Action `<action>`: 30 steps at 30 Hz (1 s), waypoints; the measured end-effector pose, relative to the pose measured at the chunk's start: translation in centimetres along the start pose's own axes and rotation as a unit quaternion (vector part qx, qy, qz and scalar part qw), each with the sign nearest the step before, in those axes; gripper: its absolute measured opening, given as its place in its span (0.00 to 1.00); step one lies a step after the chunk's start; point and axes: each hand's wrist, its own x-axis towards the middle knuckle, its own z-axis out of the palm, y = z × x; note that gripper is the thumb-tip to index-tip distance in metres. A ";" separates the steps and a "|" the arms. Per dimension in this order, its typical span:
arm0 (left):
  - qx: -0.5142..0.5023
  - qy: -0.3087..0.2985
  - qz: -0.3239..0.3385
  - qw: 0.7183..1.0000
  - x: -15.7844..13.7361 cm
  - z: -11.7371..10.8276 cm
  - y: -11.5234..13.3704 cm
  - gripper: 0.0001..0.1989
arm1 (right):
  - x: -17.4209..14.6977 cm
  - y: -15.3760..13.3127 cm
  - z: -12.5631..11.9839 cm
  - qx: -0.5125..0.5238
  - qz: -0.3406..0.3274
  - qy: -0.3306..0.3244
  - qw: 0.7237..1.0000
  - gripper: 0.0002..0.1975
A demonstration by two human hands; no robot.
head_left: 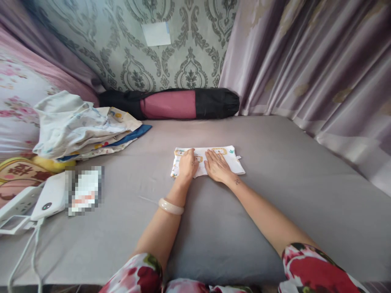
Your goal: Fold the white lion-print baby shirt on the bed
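A small folded white garment (pixel 233 165) with printed yellow and green figures lies flat on the grey bedsheet (pixel 275 195). A little tag sticks out at its right edge. My left hand (pixel 187 164) rests on the left part of the cloth, its fingers pointing away from me and partly hard to make out. Lying flat across the middle is my right hand (pixel 217 166), fingers stretched out and palm down. Both hands press on the fabric without gripping it. A pale bangle (pixel 171 206) circles my left wrist.
Stacked light clothes (pixel 79 124) lie at the left beside a floral pillow (pixel 18 97). Nearer are a white power bank (pixel 50 197) with cables, a power strip (pixel 23 203) and a blurred-out item (pixel 86 190). A black and pink rolled bag (pixel 169 104) lies along the wall; curtains (pixel 320 61) hang right.
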 end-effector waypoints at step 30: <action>-0.549 0.276 -0.263 0.744 2.4 -3.9 -4.1 0.10 | 3.3 -4.5 0.6 0.060 0.049 -0.026 0.997 0.32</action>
